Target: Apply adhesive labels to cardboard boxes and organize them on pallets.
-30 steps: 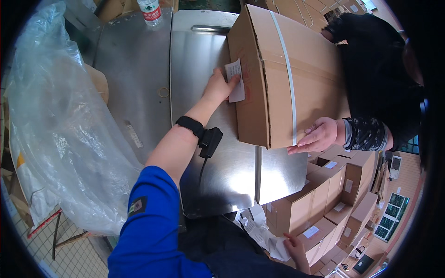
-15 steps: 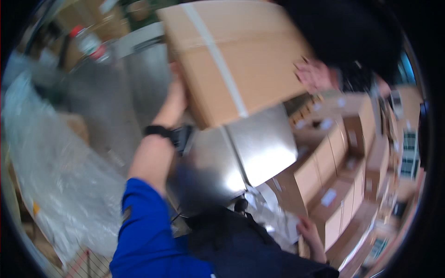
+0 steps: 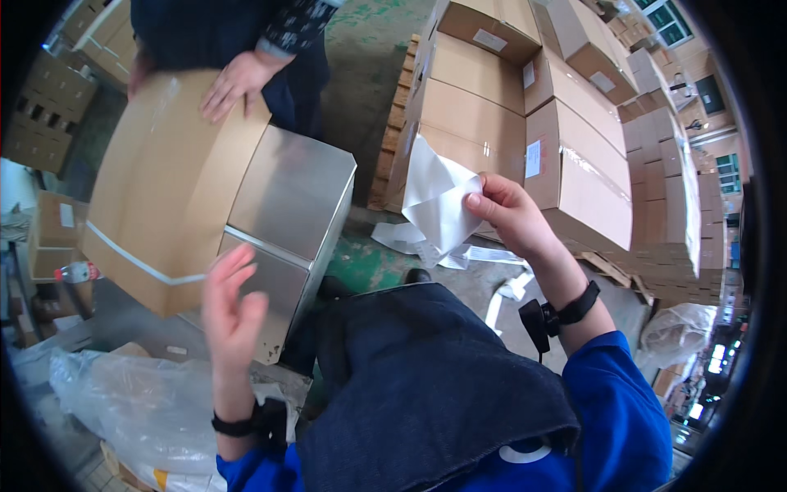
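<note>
The left hand (image 3: 229, 303) is up by the near end of the big brown cardboard box (image 3: 164, 180), with its fingers spread and nothing in them. It is blurry, so I cannot tell if it touches the box. A second ago, that hand held a small paper slip against the box's side. The right hand (image 3: 510, 215) pinches a folded white sheet of paper (image 3: 438, 205) between thumb and fingers, out past the right edge of the steel table (image 3: 299, 189). Before, this hand was low down, next to a long, crumpled paper. The box lies on the table, and the table top shows bare along its right edge. A white strap (image 3: 187, 280) goes across the box close to its near end. The other person's hand (image 3: 234, 86) now lies flat on top at the far end; earlier it was at a corner of the box. The view has turned, so the stacked boxes (image 3: 594, 176) fill more of the right side now. White paper strips (image 3: 497, 303) lie on the floor. A clear plastic sheet (image 3: 152, 402) and a bottle (image 3: 78, 272) are over on the left.
</note>
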The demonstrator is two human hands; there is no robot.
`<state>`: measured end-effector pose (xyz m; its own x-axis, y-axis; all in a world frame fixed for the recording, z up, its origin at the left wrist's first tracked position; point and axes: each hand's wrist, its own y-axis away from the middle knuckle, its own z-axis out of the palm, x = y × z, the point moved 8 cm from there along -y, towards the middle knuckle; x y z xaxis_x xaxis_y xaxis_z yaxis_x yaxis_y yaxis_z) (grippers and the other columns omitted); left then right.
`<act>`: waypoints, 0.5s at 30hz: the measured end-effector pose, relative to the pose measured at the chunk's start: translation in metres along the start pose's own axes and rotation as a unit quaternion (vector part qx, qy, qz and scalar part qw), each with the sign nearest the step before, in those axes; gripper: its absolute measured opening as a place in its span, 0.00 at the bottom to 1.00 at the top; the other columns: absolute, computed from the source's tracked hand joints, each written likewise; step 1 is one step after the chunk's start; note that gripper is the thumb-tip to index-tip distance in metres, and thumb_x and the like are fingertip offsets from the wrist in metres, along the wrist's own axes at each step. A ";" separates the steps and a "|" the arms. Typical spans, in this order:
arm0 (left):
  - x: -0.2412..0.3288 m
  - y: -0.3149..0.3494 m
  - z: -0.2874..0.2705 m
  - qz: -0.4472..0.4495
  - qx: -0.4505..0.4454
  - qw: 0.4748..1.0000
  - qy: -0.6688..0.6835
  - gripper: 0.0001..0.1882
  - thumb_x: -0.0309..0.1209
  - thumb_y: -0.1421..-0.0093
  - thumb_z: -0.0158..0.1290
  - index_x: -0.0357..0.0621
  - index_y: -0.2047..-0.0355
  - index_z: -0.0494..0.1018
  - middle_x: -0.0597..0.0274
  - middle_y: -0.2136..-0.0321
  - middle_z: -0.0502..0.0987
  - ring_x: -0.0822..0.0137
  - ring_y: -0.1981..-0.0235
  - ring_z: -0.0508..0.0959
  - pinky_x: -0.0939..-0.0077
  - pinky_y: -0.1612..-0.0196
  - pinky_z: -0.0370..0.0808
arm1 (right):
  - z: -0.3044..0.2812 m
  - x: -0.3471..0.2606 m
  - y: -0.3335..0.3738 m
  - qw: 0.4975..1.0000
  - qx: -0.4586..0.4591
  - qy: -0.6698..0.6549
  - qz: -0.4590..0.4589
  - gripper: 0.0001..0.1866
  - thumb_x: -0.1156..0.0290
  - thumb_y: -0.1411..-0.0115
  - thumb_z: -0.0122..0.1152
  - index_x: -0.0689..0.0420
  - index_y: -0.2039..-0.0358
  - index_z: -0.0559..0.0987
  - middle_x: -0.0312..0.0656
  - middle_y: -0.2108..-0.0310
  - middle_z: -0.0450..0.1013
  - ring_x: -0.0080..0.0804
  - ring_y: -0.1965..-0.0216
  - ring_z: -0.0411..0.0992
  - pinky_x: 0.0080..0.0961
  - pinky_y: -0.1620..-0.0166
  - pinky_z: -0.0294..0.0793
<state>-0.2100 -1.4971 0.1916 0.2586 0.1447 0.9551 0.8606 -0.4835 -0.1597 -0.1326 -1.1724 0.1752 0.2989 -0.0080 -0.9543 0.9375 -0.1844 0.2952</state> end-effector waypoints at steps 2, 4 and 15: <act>0.032 -0.035 0.076 0.052 -0.064 0.996 -0.026 0.29 0.24 0.53 0.52 0.37 0.48 0.58 0.52 0.48 0.61 0.59 0.47 0.62 0.68 0.48 0.62 | -0.020 0.000 0.006 0.993 -0.077 -0.088 -0.027 0.10 0.65 0.43 0.53 0.59 0.68 0.72 0.28 0.74 0.67 0.14 0.69 0.63 0.13 0.65 0.62; 0.067 -0.054 0.142 0.096 -0.107 0.989 0.019 0.36 0.31 0.53 0.57 0.39 0.44 0.53 0.52 0.44 0.55 0.58 0.43 0.57 0.64 0.46 0.59 | -0.039 -0.008 0.018 0.988 -0.113 -0.096 -0.045 0.10 0.65 0.43 0.53 0.59 0.66 0.73 0.28 0.74 0.67 0.12 0.69 0.63 0.14 0.65 0.63; 0.196 -0.092 0.307 0.276 -0.159 0.919 -0.231 0.06 0.20 0.56 0.54 0.40 0.74 0.71 0.63 0.75 0.69 0.72 0.75 0.69 0.83 0.74 0.64 | -0.149 0.016 0.092 0.970 -0.182 0.108 -0.118 0.16 0.62 0.51 0.63 0.61 0.69 0.73 0.37 0.73 0.72 0.21 0.66 0.67 0.22 0.58 0.66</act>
<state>-0.1043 -1.1592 0.3174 0.8399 0.1169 0.5300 0.3889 -0.8108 -0.4375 -0.0148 -1.0426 0.1946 0.0623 0.2052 -0.9767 0.9734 0.2036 0.1048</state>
